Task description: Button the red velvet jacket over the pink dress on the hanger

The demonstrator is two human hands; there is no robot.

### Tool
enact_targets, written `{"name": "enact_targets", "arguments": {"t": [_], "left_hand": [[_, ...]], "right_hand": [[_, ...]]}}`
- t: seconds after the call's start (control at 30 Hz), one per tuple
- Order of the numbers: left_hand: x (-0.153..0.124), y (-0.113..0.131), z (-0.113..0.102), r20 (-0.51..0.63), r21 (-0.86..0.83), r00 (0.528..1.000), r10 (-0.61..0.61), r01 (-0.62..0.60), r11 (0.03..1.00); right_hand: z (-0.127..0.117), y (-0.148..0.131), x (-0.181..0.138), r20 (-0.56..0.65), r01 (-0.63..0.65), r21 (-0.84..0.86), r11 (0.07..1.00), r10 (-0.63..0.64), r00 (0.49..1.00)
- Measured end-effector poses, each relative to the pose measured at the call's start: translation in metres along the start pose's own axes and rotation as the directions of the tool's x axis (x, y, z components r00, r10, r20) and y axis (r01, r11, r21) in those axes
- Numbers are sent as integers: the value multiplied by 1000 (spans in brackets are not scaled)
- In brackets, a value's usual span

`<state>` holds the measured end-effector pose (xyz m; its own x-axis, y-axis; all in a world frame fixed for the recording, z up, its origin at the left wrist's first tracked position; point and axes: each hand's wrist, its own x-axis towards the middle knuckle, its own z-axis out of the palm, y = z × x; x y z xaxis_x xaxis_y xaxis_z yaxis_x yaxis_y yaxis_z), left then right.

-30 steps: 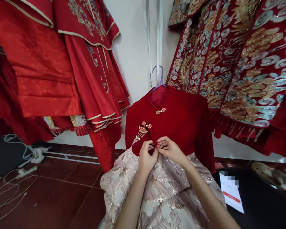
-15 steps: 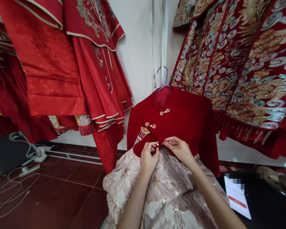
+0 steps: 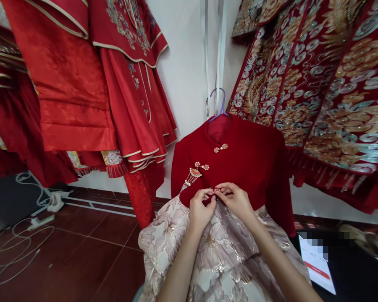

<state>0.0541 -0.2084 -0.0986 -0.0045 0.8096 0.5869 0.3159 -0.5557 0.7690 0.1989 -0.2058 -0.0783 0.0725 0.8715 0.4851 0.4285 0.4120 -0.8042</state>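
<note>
both hands are closing in on each other compared with half a second ago, when the two halves of the clasp were sitting slightly apart; now the fingertips are meeting just below the middle of the frame. the left hand (image 3: 201,209) is pinching one half of the pearl clasp (image 3: 216,190) between thumb and forefinger. the right hand (image 3: 236,200) is pinching the other half, so both grips are clenched on it at the lower front edge of the red jacket (image 3: 252,163). the jacket is hanging from a purple hanger (image 3: 219,102) over a pale brocade skirt (image 3: 214,251). as a judgement, the small beads could be slipping out of the fingertips, and a hard tug could be straining the stitching or dragging the jacket crooked on its hanger. both forearms are rising from the bottom edge, converging, with the backs of the hands facing the camera.
</note>
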Motion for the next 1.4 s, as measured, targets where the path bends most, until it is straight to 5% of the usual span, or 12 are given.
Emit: {"name": "enact_targets", "arguments": {"t": [0.23,0.77,0.93,1.07,1.2,1.3,1.4], "left_hand": [[0,0,1,-19,-80,999,-30,28,996],[4,-8,3,44,-13,998,-47,48,999],[3,-9,6,-25,0,999,-24,24,1000],[2,-7,5,-196,-117,977,-86,64,991],[1,-3,3,-169,-66,983,-73,63,996],[0,1,2,-71,78,997,7,-1,997],[-1,3,-1,-52,138,998,33,-25,990]], "right_hand": [[-6,-7,-1,75,-28,25,999,26,997],[4,-2,-4,-15,31,-11,999,-31,999],[-17,1,3,103,4,1,1000,-4,995],[-53,-10,8,-54,-38,142,989,46,997],[-75,-17,8,-226,-15,143,990,48,973],[-72,-14,4,110,-20,-28,999,23,994],[-58,-9,1,366,22,-130,991,27,930]]}}
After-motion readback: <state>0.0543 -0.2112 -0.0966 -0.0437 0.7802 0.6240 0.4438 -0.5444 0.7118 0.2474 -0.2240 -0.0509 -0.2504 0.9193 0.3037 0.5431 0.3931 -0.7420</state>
